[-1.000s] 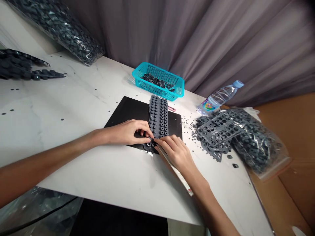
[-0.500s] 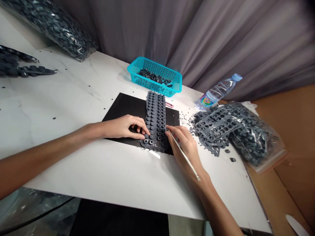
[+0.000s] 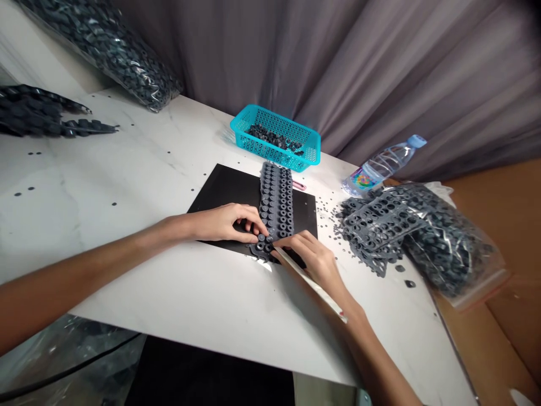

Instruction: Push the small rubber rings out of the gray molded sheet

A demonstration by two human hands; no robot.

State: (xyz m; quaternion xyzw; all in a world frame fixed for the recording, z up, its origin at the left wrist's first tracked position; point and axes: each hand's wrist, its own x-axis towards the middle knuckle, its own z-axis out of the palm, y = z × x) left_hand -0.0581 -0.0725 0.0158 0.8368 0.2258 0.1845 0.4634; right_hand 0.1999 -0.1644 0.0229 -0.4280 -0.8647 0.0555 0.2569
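Observation:
A dark grey moulded rubber sheet [image 3: 276, 194], with rows of round raised parts, lies on a black mat [image 3: 230, 194]. My left hand [image 3: 224, 223] pinches the sheet's near end at its left side, thumb and forefinger on the round parts. My right hand [image 3: 315, 259] is closed around a slim white stick-like tool [image 3: 327, 299]. The tool slants back over the wrist. Its working tip is hidden by the fingers at the sheet's near right corner, so I cannot tell what it touches.
Behind the mat stands a turquoise basket [image 3: 274, 155] of small dark parts. To the right are a water bottle [image 3: 382, 165], a pile of punched grey sheets [image 3: 372, 225] and a filled plastic bag [image 3: 448, 248]. Another full bag [image 3: 114, 53] lies at back left. Small dark discs dot the table.
My right hand has moved left and nearer, from the sheet's right edge over its near end. My left hand stays at the near left side. The whole view has shifted slightly.

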